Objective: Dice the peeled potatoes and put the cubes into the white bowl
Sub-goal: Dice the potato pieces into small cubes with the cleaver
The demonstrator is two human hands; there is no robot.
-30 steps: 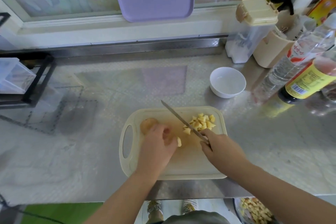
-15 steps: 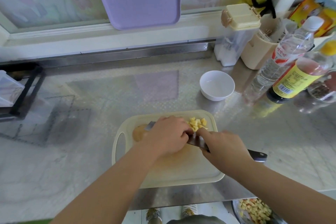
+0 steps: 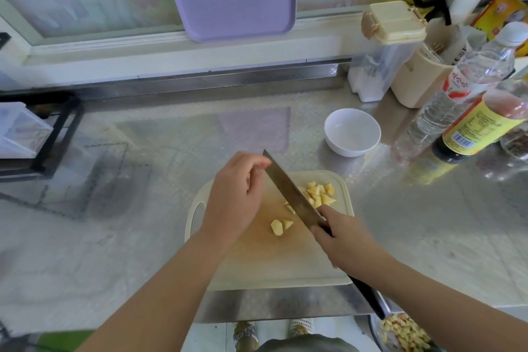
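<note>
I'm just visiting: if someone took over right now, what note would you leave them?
Right hand grips the knife, blade slanted over the cutting board.
Left hand curls beside the blade tip; what it holds, if anything, is hidden.
Done: potato cubes piled at the board's far right, two pieces mid-board.
Left: the white bowl beyond the board is empty; move the cubes in.

Right grip (image 3: 345, 240) holds knife (image 3: 291, 194), blade slanted over cutting board (image 3: 271, 263). Left grip (image 3: 234, 194) touches blade near tip. Potato cubes (image 3: 320, 194) piled at board's far right; white bowl (image 3: 353, 131) beyond, apart.
</note>
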